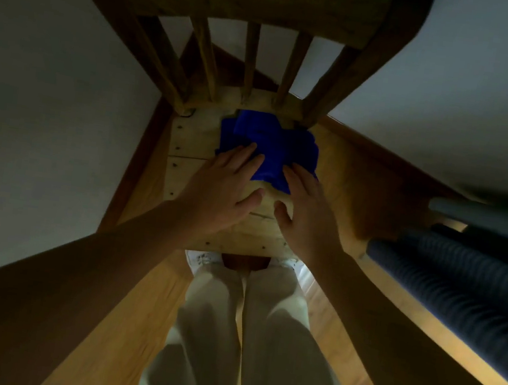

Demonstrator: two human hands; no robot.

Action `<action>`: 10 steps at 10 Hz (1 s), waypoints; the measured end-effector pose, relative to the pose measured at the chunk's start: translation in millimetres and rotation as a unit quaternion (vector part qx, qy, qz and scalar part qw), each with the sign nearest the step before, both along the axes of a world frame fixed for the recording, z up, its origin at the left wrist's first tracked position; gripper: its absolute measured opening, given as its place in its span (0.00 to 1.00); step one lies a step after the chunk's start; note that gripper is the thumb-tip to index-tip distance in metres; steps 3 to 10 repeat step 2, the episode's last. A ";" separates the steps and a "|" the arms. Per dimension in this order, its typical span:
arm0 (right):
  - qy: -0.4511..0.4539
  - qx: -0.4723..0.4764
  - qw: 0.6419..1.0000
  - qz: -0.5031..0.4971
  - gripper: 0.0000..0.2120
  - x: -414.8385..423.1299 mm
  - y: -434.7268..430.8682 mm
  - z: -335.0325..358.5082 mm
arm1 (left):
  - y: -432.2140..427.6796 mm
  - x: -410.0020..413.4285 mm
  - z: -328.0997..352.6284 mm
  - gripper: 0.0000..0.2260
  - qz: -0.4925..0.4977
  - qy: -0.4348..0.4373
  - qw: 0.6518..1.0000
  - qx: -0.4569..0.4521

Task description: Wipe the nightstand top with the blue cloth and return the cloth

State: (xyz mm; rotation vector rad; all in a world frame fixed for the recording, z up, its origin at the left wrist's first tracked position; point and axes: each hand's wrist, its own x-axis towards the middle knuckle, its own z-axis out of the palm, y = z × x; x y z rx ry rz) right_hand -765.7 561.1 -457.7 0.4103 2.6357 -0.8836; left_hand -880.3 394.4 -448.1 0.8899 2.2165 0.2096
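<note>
A crumpled blue cloth lies at the back of a wooden chair seat, close to the chair's slatted backrest. My left hand reaches over the seat with fingers spread, its fingertips on the cloth's near left edge. My right hand is beside it, fingers extended, touching the cloth's near right edge. Neither hand has closed around the cloth. No nightstand shows in this view.
The chair stands in a corner between pale walls on a wooden floor. A dark blue ribbed bedding edge runs along the right. My legs in light trousers stand right before the seat.
</note>
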 end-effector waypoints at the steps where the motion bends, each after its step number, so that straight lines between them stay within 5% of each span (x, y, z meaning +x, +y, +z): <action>1: -0.056 -0.007 0.998 0.026 0.32 0.4 -3.6 17.6 | 3.9 5.6 23.9 0.30 -0.017 0.007 0.999 -0.044; 2: -0.107 -0.007 0.994 0.007 0.30 -11.7 -1.4 46.6 | -6.7 11.9 62.3 0.26 0.011 0.014 0.997 -0.074; 10: -0.107 -0.007 0.994 0.007 0.30 -11.7 -1.4 46.6 | -6.7 11.9 62.3 0.26 0.011 0.014 0.997 -0.074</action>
